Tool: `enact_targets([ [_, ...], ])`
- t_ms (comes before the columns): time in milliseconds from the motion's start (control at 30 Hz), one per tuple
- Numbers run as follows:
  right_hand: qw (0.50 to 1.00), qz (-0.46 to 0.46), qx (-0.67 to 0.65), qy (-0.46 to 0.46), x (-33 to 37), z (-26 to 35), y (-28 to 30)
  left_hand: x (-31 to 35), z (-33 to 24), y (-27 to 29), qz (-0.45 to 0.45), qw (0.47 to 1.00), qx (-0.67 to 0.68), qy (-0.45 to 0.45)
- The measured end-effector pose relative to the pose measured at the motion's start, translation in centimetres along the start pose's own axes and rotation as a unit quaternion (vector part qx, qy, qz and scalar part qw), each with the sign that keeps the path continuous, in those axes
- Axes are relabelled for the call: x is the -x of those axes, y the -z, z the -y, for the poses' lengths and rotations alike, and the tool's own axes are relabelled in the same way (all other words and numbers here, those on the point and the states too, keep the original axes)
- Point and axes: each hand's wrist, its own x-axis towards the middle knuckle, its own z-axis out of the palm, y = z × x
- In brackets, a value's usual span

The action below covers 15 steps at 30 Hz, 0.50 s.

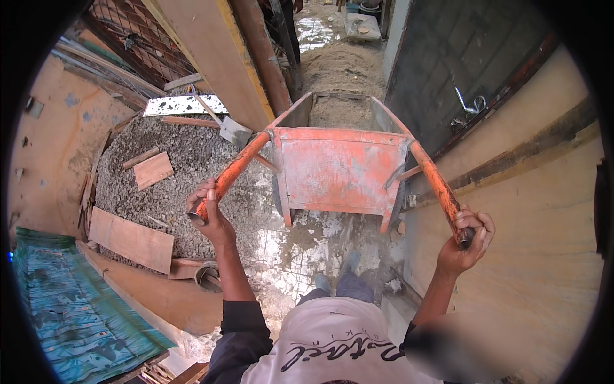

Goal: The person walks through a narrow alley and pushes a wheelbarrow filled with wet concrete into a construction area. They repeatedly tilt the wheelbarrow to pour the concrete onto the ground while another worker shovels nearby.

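Orange metal is showing on the wheelbarrow (342, 168), which is sitting ahead of the hands, its long way pointing away toward the sand pile (342, 69). The left hand (216, 221) and right hand (478, 246) are curling their fingers tight around its left handle (243, 166) and right handle (436, 177), neither nearer. Gravel (203, 150) is lying leftward.

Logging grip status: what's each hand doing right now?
Left hand: closed, holding the left tubular orange handle of the worn red-orange metal wheelbarrow.
Right hand: closed, holding its right tubular orange handle.
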Motion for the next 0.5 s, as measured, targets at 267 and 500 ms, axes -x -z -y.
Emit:
enact_targets([
  [267,0.998,-0.062,0.004,-0.001,0.7,-0.1,-0.3,0.3,1.3,-0.6,-0.034,0.998,-0.031,-0.041],
  [500,0.996,-0.077,-0.001,0.042,-3.8,-0.4,-2.0,-3.8,2.6,-2.7,-0.019,0.986,-0.015,-0.166],
])
